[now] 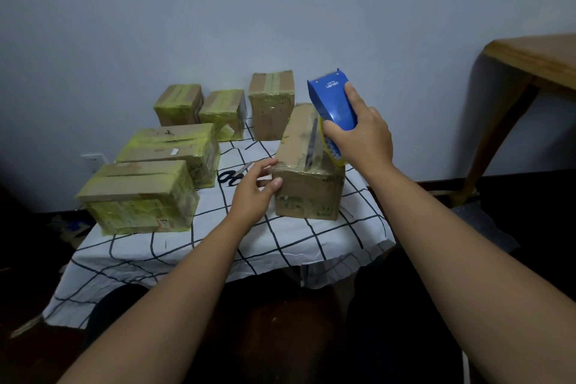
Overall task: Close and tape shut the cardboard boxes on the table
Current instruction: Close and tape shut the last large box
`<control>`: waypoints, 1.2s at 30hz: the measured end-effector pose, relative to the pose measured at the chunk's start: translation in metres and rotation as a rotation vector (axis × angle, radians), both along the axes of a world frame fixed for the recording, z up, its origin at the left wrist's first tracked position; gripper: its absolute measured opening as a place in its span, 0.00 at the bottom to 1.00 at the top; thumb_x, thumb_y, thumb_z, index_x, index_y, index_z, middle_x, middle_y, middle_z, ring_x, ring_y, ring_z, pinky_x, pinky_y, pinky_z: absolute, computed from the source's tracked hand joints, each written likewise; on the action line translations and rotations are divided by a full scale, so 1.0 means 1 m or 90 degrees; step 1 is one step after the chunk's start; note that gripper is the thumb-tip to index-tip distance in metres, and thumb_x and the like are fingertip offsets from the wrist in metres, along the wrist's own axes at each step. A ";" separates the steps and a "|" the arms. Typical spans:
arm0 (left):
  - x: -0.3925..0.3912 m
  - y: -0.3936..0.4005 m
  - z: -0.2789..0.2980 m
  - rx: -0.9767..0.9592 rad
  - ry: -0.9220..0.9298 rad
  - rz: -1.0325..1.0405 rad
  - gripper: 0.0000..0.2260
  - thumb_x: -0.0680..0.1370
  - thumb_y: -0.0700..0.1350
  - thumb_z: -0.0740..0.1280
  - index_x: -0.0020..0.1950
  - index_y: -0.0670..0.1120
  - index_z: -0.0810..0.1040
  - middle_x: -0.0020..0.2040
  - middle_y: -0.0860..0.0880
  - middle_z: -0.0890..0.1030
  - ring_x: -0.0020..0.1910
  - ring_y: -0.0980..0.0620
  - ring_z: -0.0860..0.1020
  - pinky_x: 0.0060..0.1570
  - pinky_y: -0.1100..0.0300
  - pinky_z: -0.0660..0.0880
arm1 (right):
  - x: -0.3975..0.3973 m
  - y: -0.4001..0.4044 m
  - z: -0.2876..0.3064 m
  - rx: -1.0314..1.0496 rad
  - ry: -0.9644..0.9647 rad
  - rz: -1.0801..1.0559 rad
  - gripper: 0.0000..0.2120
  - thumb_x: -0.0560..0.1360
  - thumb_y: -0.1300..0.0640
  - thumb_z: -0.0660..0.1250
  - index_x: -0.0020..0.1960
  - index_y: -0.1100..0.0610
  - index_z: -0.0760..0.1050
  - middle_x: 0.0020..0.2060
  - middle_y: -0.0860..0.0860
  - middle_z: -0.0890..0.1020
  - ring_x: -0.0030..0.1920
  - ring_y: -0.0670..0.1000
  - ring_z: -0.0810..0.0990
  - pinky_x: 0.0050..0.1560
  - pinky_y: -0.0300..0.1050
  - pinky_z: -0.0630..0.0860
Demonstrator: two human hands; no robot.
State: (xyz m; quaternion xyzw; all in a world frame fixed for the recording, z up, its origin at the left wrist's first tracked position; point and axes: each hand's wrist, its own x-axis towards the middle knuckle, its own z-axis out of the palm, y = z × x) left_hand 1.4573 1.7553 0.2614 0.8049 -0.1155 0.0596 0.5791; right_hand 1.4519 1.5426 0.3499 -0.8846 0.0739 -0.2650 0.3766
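Box (307,165) long axis runs near-far; left hand (254,192) braces near-left corner, right hand (363,134) grips tape dispenser (332,103) over seam.

Two bare forearms reach forward from the bottom of the view. The left hand (254,188) is lower and nearer the middle, its fingers loosely bent with the thumb and fingertips resting against the near corner of a cardboard box (307,165). The right hand (363,134) is raised higher and farther forward, its grip wrapped around a blue tape dispenser (332,103), thumb on one side and fingers curled over the top.
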 end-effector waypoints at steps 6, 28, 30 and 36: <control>-0.038 -0.029 -0.014 -0.160 0.072 0.130 0.26 0.80 0.43 0.67 0.75 0.49 0.59 0.66 0.47 0.73 0.60 0.54 0.76 0.57 0.62 0.74 | -0.001 0.000 0.001 -0.003 0.006 -0.004 0.35 0.75 0.43 0.66 0.78 0.36 0.55 0.52 0.51 0.73 0.48 0.52 0.74 0.45 0.45 0.68; -0.038 -0.048 0.002 0.049 0.002 0.175 0.25 0.77 0.42 0.62 0.75 0.52 0.64 0.61 0.50 0.68 0.52 0.60 0.73 0.52 0.59 0.69 | 0.001 0.000 0.000 -0.010 0.005 0.008 0.36 0.75 0.44 0.67 0.78 0.37 0.55 0.53 0.51 0.73 0.48 0.51 0.73 0.45 0.44 0.68; -0.038 -0.045 0.004 0.081 -0.035 0.191 0.24 0.78 0.42 0.61 0.74 0.51 0.66 0.59 0.53 0.68 0.51 0.59 0.72 0.49 0.63 0.65 | 0.000 0.001 0.000 -0.015 0.004 0.011 0.36 0.75 0.44 0.67 0.78 0.38 0.55 0.53 0.51 0.73 0.48 0.51 0.73 0.45 0.44 0.68; -0.025 -0.023 -0.005 0.213 -0.173 0.181 0.17 0.81 0.45 0.62 0.71 0.53 0.73 0.57 0.52 0.75 0.52 0.55 0.75 0.46 0.57 0.72 | 0.001 0.003 -0.001 -0.026 0.005 0.014 0.36 0.75 0.43 0.67 0.79 0.37 0.55 0.52 0.51 0.72 0.48 0.51 0.73 0.45 0.45 0.69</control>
